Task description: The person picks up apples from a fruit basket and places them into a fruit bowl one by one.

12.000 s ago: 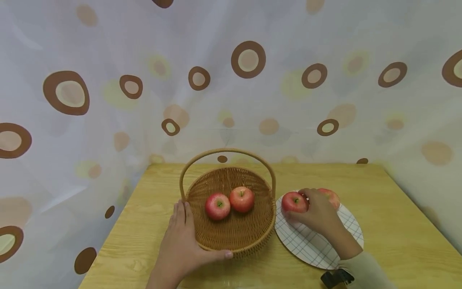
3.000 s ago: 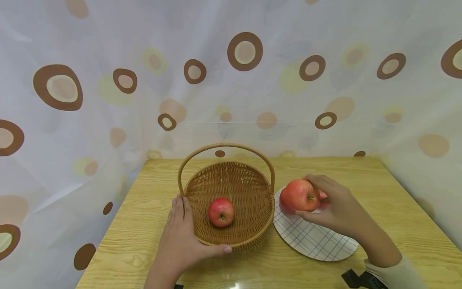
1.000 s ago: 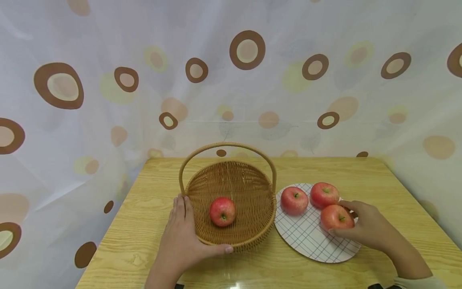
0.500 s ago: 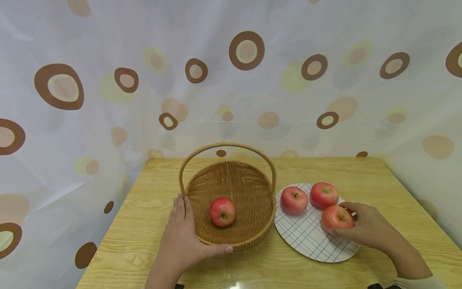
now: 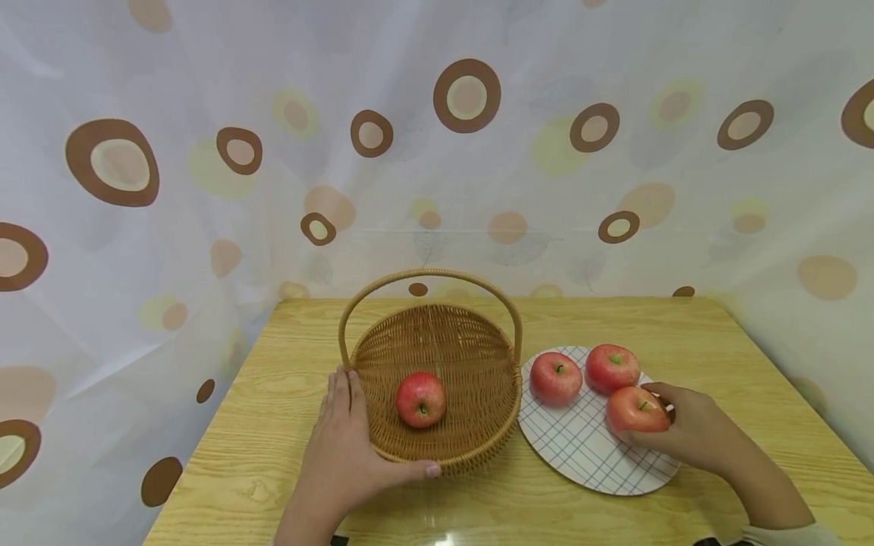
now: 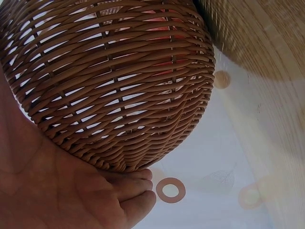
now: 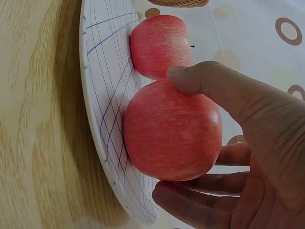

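A round wicker basket with an arched handle stands mid-table, holding one red apple. My left hand rests against its left front side, fingers straight along the outside and thumb lying along the front rim. To the right is a white plate with a blue grid pattern. Two apples sit toward its back, one at left and one farther back. My right hand holds a third apple on the plate's right side, thumb on one side and fingers on the other.
The wooden table ends at a pale curtain with brown ring prints, which hangs behind and on both sides. The plate stands close to the basket's right side.
Over twelve seconds, one apple has gone from the basket to the plate. The right hand carried it over the plate and lowered it at the right side. Almost nothing differs in the last second.
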Demonstrator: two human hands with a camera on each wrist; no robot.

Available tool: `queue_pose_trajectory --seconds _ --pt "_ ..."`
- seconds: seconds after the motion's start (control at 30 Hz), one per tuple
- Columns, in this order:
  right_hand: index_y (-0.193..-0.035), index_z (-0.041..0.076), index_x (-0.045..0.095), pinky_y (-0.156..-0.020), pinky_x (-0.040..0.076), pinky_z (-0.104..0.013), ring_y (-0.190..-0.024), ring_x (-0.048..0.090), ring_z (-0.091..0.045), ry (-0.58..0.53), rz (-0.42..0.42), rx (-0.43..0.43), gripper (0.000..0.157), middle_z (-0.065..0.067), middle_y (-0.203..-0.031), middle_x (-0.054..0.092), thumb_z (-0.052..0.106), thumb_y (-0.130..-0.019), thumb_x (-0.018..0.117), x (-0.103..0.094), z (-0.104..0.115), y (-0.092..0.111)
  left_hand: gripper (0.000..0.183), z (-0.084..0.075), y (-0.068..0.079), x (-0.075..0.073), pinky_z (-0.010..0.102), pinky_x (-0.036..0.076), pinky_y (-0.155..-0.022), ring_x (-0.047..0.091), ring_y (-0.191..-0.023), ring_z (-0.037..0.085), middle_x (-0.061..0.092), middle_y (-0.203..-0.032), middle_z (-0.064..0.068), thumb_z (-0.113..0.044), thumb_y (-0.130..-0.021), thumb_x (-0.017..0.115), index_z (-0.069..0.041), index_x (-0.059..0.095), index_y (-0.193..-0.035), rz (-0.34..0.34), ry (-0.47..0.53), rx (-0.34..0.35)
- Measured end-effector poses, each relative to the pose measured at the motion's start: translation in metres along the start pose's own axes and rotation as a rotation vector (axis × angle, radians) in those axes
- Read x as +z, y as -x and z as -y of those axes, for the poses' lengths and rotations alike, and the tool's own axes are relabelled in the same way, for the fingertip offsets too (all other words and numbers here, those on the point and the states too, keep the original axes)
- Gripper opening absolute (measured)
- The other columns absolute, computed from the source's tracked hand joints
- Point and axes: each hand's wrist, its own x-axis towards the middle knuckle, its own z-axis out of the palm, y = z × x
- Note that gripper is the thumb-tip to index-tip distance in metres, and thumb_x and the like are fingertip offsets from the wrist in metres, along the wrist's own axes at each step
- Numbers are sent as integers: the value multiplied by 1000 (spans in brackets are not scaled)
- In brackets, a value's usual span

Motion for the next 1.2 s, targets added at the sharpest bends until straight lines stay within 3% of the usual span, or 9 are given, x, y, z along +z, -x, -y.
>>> queue_pose_trajectory --seconds 0.27,0.4,0.5,0.6,0.8,0.97,1.2 --pt "-139 -13 58 -68 57 -29 -95 71 -25 42 2 12 96 -18 -114 75 51 -77 93 -3 1 -4 176 1 1 0 61 20 -131 -5 -166 40 -10 -176 24 -110 -46 61 2 2 -168 -2 -5 3" --pt "-140 -13 58 -77 62 -49 -106 69 -41 70 -26 -21 100 -29 -125 70 56 -75 93 -6 5 -5 176 1 1 0 60 20 -131 -4 -166 40 -11 -176 24 -110 -46 60 2 1 -168 -7 -11 4" --pt "-141 -7 60 -86 58 -64 -116 65 -48 87 -65 -44 99 -31 -132 66 61 -76 91 -9 11 -2 176 1 0 1 60 20 -131 -4 -166 40 -11 -176 24 -110 -46 60 2 1 -168 -10 -7 4" --pt "-138 -1 64 -93 53 -71 -122 61 -50 96 -101 -66 92 -29 -135 66 62 -77 90 -12 19 -1 176 1 1 1 61 21 -131 -4 -166 40 -11 -176 24 -110 -46 60 2 1 -168 -7 -2 1" --pt "-122 7 71 -91 53 -73 -121 61 -47 92 -187 -138 70 -21 -131 68 56 -76 93 -11 39 -2 176 0 1 0 61 21 -131 -4 -166 40 -12 -176 24 -110 -46 60 2 1 -168 -5 0 -2" --pt "-123 9 72 -91 51 -75 -123 59 -47 67 -254 -205 69 -17 -131 68 52 -74 95 -9 57 -2 176 0 1 0 60 20 -131 -4 -166 40 -10 -176 25 -110 -47 61 3 3 -168 -14 0 8" --pt "-120 8 73 -91 55 -68 -118 64 -40 79 -321 -316 65 -14 -126 71 43 -72 98 -7 83 0 175 0 1 -1 60 20 -131 -2 -166 41 -9 -176 26 -109 -47 61 4 4 -168 -20 2 17"
